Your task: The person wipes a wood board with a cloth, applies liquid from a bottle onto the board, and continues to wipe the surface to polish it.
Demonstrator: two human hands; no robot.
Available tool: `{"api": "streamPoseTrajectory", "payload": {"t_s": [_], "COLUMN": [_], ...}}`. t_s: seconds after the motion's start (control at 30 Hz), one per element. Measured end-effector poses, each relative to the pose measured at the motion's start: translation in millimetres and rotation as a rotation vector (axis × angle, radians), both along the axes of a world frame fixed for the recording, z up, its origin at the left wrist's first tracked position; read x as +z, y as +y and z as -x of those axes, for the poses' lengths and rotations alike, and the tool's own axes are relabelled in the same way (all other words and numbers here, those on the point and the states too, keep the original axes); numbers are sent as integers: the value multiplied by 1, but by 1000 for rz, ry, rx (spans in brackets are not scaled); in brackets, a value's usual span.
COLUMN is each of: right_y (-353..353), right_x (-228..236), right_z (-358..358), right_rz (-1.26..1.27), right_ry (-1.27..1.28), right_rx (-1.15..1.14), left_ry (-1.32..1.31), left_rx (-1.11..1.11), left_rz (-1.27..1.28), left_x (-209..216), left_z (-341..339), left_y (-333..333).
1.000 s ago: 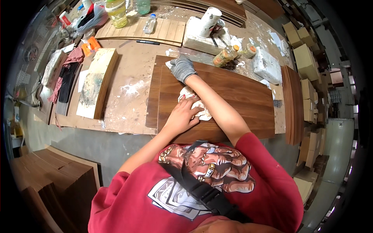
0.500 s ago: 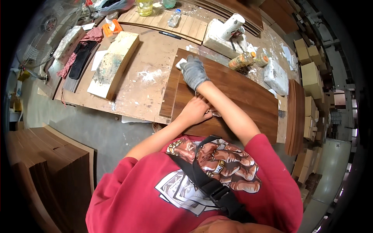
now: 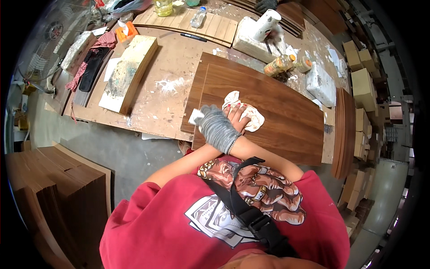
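Note:
My bare left hand (image 3: 238, 117) lies on a crumpled white cloth (image 3: 254, 120) with reddish-brown stains, fingers spread and pressing it against a dark brown wooden panel (image 3: 282, 121). Crossed over my left wrist is my right hand (image 3: 218, 131) in a grey knit glove, its fingers closed around a small white block (image 3: 195, 117) near the panel's left edge. The glove hides part of the block. Beneath the panel, another brown board (image 3: 196, 94) shows along its left side.
A pale wooden block (image 3: 130, 71) stands left on the worktable (image 3: 172, 107). Bottles (image 3: 280, 65), a white cylinder (image 3: 268, 25) and a white wrapped block (image 3: 320, 84) stand beyond the panel. Another person's dark-gloved hand (image 3: 265, 5) is at the far edge. Cardboard (image 3: 67, 179) is stacked at left.
My right hand has come back toward me with the white block, crossing over my left wrist. My left hand has slid slightly forward with the cloth, now largely exposed. Another person's gloved hand has appeared.

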State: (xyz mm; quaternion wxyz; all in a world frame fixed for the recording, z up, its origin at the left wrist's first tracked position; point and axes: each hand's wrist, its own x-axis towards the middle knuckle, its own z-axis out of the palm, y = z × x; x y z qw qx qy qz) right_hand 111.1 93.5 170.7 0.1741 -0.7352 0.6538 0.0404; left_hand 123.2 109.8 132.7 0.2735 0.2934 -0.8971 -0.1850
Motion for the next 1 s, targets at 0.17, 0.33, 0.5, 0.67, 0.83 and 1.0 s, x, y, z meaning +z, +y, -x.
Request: {"api": "streamPoseTrajectory", "payload": {"t_s": [0.17, 0.33, 0.5, 0.67, 0.83, 1.0], "right_y": [8, 20, 83, 181, 311, 338], "right_x": [28, 39, -53, -81, -105, -82], "right_z": [39, 136, 270, 380, 542, 606], "right_rz": [321, 20, 202, 685, 1172, 1226], "right_ry": [-770, -1599, -2216, -2215, -1967, -1445], "right_rx": [66, -589, -808, -899, -1039, -1566], "left_ry": [107, -41, 39, -6, 4, -39], "left_rx": [32, 35, -11, 8, -49, 13], "left_rz": [34, -222, -177, -203, -170, -148], "left_x": [-4, 34, 47, 51, 55, 57], "left_z": [-5, -21, -13, -20, -20, -14], "left_y": [6, 5, 3, 1, -7, 4]}}
